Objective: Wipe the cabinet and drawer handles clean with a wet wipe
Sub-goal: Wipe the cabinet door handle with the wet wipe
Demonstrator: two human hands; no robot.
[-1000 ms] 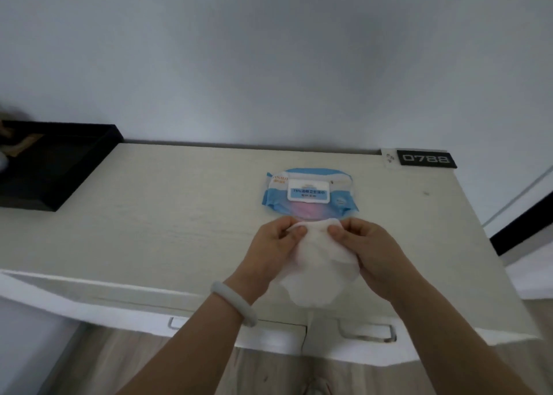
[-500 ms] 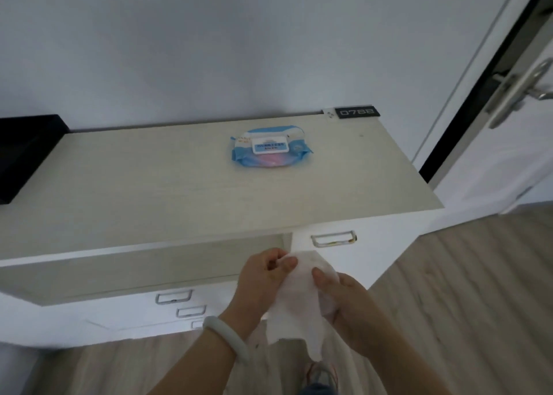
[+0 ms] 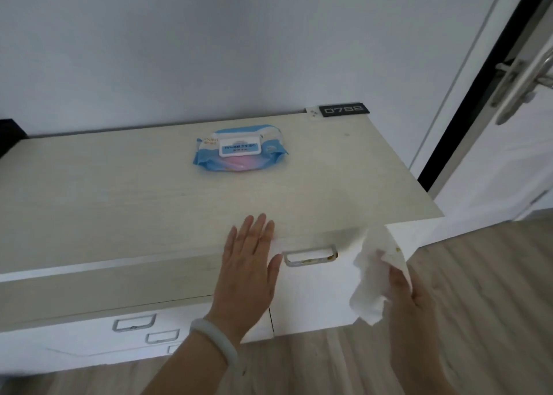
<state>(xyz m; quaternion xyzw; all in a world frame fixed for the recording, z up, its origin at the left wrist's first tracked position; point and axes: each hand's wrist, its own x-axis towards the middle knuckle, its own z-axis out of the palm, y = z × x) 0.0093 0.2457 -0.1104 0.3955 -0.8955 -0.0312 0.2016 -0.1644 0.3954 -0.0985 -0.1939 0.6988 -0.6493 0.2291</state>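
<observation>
- The cabinet (image 3: 314,299) is white-fronted under a pale, matte wood-grain tabletop (image 3: 119,203); the top overhangs the front, so the handles sit in its shade.
- The left hand (image 3: 248,272) lies flat over the tabletop's front edge, fingers straight and slightly apart, gripping nothing; probably it braces the body while the other hand works.
- The right hand (image 3: 410,293) hangs below the front right corner with its fingers closed on a bunched wet wipe (image 3: 374,278), thin, limp and white, with a small brownish spot.
- The wipe pack (image 3: 239,150), glossy blue and pink film with a hard white flap, lies near the back edge.
- The nearest handle (image 3: 309,255), a thin metal loop with brownish grime, sits between the hands, just left of the wipe and not touched by it.
- Smaller drawer handles (image 3: 134,323) sit lower left.
</observation>
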